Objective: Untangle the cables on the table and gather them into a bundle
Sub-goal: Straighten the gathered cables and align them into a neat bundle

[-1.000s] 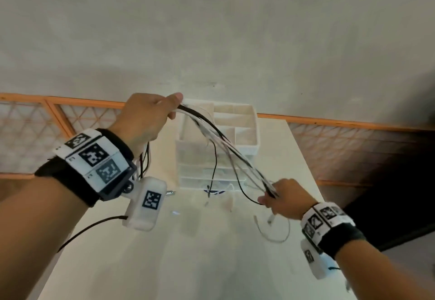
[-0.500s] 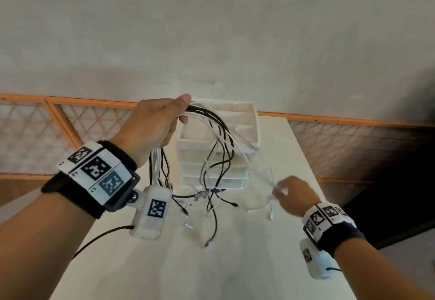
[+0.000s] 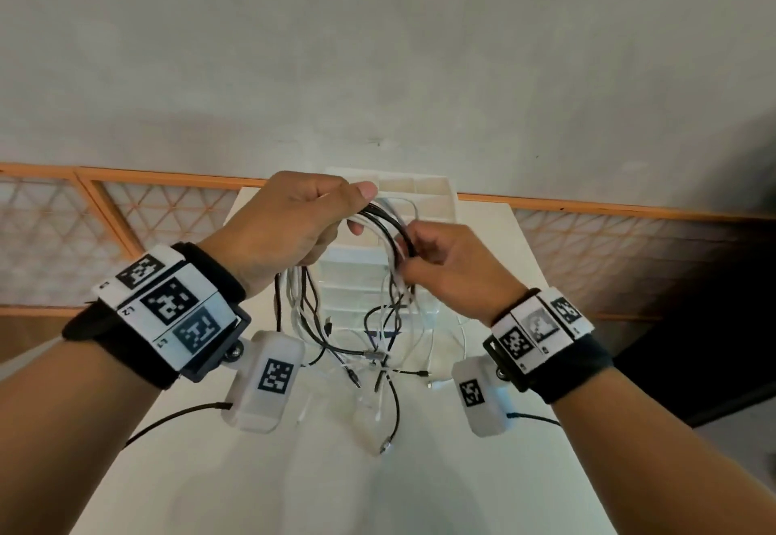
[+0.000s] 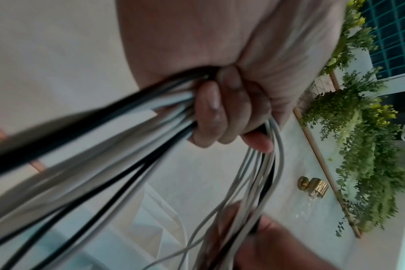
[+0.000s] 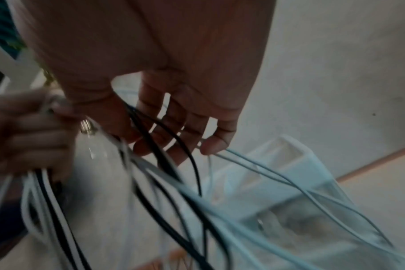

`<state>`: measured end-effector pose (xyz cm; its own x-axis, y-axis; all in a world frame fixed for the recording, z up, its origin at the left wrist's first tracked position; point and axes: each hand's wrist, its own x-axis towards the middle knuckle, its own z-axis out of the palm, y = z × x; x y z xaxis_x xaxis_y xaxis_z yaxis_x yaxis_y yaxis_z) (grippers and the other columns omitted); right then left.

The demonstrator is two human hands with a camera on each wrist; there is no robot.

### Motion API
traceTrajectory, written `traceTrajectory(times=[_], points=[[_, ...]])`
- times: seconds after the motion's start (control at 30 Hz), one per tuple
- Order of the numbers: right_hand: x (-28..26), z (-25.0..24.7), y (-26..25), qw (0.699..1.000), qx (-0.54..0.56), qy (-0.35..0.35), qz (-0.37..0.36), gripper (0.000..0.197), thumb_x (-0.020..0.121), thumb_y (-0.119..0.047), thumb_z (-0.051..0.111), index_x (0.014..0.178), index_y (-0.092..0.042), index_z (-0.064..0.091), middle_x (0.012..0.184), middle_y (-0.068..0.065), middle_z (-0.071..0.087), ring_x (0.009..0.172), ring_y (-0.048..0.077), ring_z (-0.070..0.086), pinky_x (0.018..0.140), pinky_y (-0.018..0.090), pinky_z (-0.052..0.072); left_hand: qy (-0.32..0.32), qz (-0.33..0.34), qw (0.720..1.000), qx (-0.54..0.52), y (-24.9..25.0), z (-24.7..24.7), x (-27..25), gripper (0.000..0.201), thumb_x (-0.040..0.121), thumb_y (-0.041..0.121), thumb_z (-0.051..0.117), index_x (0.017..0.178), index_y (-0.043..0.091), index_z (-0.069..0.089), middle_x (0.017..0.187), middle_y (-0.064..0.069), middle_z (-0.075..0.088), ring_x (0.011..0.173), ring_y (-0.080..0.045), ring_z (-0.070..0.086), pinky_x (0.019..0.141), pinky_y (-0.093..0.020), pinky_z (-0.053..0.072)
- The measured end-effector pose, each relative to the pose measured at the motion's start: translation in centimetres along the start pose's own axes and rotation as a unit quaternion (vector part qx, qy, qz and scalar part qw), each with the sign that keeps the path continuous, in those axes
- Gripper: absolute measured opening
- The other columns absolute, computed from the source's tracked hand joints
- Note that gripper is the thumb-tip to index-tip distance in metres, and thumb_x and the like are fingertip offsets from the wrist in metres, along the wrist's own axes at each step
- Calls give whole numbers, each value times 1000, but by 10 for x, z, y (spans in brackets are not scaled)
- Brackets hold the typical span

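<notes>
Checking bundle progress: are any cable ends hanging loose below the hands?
Yes: several black and white cable ends dangle free above the white table.

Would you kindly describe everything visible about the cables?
The cables are thin black and white cords with small plugs. The left hand grips them in a fist; the right hand holds the arch beside it. Loose ends dangle, tangled, over the white table, before a white drawer organizer.

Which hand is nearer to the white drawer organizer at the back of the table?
Right, by a slim margin as seen from the head camera. The right hand holds cables directly in front of the drawer organizer; the left hand grips them beside its left edge.
</notes>
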<state>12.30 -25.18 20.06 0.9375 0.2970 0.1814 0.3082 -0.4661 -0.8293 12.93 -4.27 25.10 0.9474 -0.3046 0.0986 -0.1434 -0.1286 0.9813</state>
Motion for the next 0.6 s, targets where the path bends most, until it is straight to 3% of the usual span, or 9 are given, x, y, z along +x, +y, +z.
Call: traceTrajectory(times=[0.07,0.17,0.23,0.3,0.37,0.4,0.5,0.53,0.6], points=[[-1,8,21,996,-73,-50,31,11,83,-23,65,73,-27,67,70,1,68,67,20,63,70,37,55,23,16,999,-16,2,-7,-2,40,92,32,62,57,14,59,42,9,24,38,-13,14,39,-14,23],[-9,8,63,970,-211,-62,100,33,89,-22,63,60,-35,55,61,-11,57,57,5,52,57,13,39,56,29,998,-12,5,-21,-4,41,88,37,65,75,-2,66,42,9,25,38,-13,14,42,-17,17],[-18,2,91,947,-261,-67,175,32,88,-28,60,57,-24,53,58,-4,57,55,12,57,54,16,44,83,29,996,-12,7,-30,-3,48,93,33,63,78,-13,58,43,10,23,39,-12,13,43,-20,13],[-24,-5,112,929,-274,-54,243,33,87,-34,61,59,-18,57,62,5,62,58,23,66,55,27,53,90,25,996,-8,9,-36,-5,49,95,30,62,66,-7,48,46,9,20,41,-13,12,43,-22,13],[-22,-18,119,928,-235,9,289,27,92,-35,65,75,-14,67,67,9,68,56,23,70,52,28,56,74,1,996,44,7,-39,-6,52,95,34,62,49,15,49,48,6,22,43,-15,14,45,-23,16],[-20,-25,119,934,-188,61,298,24,94,-33,64,83,-13,70,67,10,70,54,23,70,52,32,59,60,-18,994,87,4,-37,-7,52,95,37,61,46,19,55,49,2,25,44,-16,16,46,-23,19],[-18,-54,106,929,-58,257,260,12,95,-15,60,97,-16,72,72,6,69,64,26,71,67,46,63,65,-52,978,191,-14,-29,-9,42,93,43,63,58,18,69,55,-9,32,46,-18,24,54,-29,23],[-21,-61,102,924,-81,293,234,19,93,-8,58,100,-19,72,78,4,70,70,27,71,70,44,62,82,-53,976,197,-19,-27,-9,42,92,43,63,59,17,69,56,-11,32,47,-18,25,56,-31,23],[-32,-65,108,918,-186,278,214,22,94,-10,54,103,-20,71,92,4,73,82,30,70,74,36,55,122,-51,978,160,-22,-29,-7,46,93,41,64,52,20,67,55,-11,30,47,-19,22,53,-32,21]])
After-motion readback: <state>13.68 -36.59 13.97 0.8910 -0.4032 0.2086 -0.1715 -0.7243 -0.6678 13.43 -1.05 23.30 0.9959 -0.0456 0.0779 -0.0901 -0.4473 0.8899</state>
